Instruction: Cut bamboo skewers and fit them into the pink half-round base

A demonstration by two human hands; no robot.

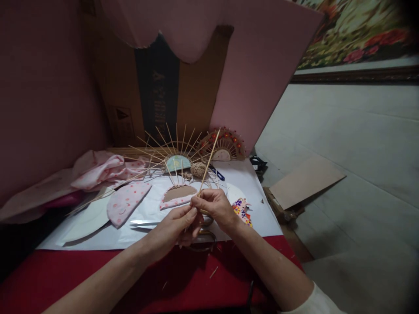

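My right hand and my left hand meet over the table, both pinching the lower end of a thin bamboo skewer that slants up and to the right. Just behind my hands lies a half-round cardboard piece edged with pink dotted fabric, with several skewers stuck into its top. Scissors lie under my left hand.
A blue-centred fan of skewers, a ball of twine and a finished fan with red flowers stand at the back. Pink fabric, a pink half-round, floral cloth scraps and white paper cover the red table.
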